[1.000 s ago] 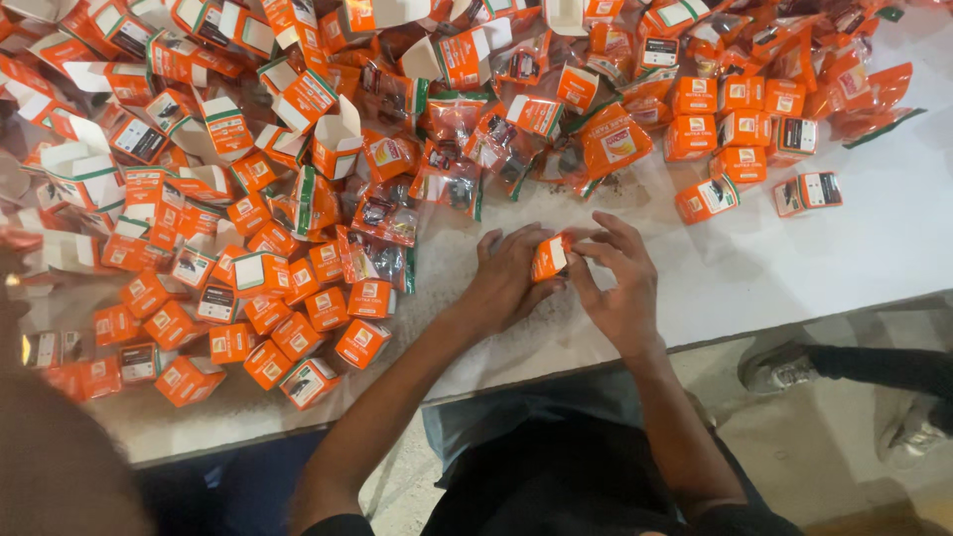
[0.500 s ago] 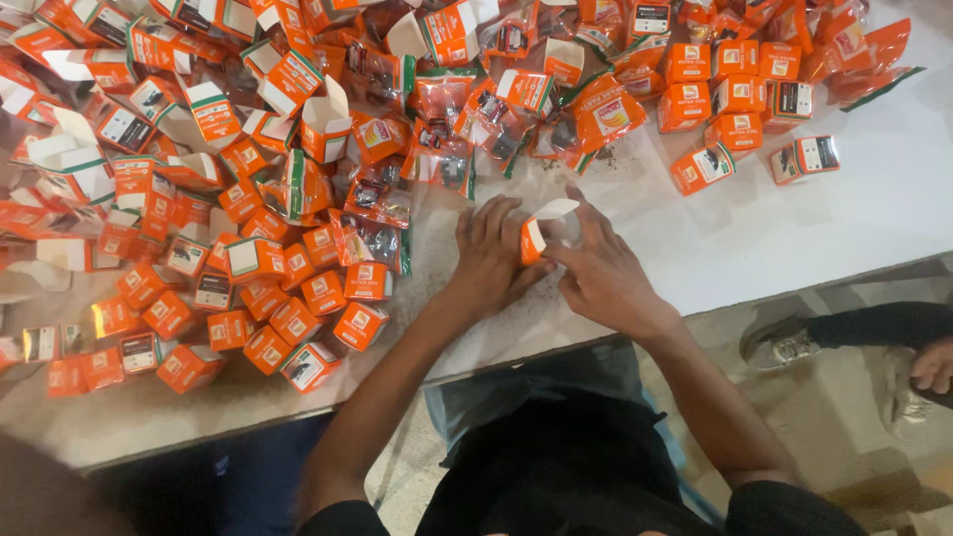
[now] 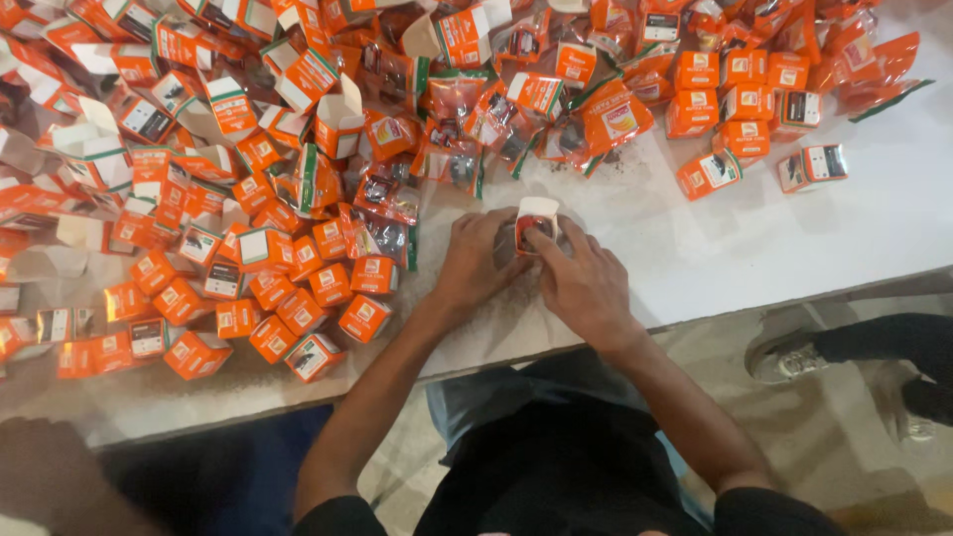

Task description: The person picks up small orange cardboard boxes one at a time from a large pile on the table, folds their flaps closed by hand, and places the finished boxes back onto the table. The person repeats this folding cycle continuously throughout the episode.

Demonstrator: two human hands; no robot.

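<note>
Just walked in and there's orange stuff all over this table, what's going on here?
A person stands at a white table with both hands on one small orange box whose white top flap is up. The left hand steadies it from the side; the right hand is at its open end. A big heap of small orange boxes lies to the left, and clear packets with orange labels are piled behind. Another person's shoe shows beside the table.
</note>
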